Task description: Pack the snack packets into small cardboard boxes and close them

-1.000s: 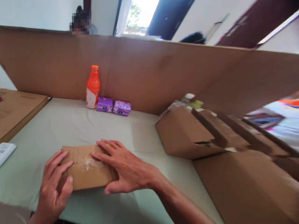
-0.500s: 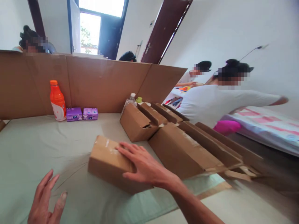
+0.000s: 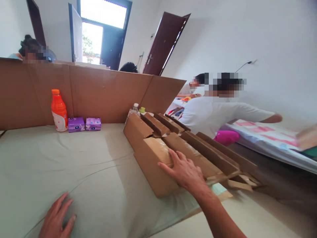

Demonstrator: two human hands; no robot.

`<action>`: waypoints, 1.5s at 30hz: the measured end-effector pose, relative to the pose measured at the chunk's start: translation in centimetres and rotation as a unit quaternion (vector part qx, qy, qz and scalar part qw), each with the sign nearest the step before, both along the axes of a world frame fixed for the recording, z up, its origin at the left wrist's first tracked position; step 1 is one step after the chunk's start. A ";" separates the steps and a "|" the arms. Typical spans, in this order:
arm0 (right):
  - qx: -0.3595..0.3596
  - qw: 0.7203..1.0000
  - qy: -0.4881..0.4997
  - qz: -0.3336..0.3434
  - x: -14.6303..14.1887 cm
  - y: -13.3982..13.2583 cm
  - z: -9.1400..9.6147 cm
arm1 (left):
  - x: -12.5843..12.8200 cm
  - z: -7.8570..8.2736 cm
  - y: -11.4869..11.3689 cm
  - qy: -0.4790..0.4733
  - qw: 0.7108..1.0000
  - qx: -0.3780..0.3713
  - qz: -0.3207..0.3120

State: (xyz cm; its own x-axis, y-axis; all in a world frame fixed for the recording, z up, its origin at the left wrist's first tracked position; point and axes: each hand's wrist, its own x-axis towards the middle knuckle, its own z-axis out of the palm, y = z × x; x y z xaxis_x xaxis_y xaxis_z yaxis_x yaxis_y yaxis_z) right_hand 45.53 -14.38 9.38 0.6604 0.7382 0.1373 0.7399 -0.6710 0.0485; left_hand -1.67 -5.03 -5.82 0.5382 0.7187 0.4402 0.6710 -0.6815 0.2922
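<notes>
My right hand grips a brown cardboard box from above, fingers on its taped top and thumb over the near side. The box stands against a row of similar cardboard boxes on the right of the cloth-covered surface. My left hand is low at the left, over the pale green cloth, with its fingers apart and nothing in them.
An orange bottle and two purple tissue packs stand before a cardboard partition at the back. A clear bottle is behind the boxes. At right, a person in a white shirt sits beside another table.
My right hand has moved the box from mid-surface rightward against the other boxes. My left hand stays at the lower left, slightly lower and still open. The view has shifted a little.
</notes>
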 end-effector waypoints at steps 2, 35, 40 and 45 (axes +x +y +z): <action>-0.008 1.000 0.008 -0.009 0.2 0.3 0.2 | -0.2 -0.5 -0.2 -0.017 1.000 0.018 0.007; -0.001 0.894 0.132 0.428 -16.0 4.7 -9.8 | 0.7 0.6 -2.0 -0.070 0.997 0.027 0.030; -0.017 0.871 0.161 0.465 -18.5 5.6 -11.2 | 1.0 1.7 -3.0 -0.048 0.998 -0.005 0.034; -0.031 0.848 0.175 0.500 -18.1 5.0 -11.0 | 2.2 3.8 -2.0 -0.047 0.997 -0.019 0.060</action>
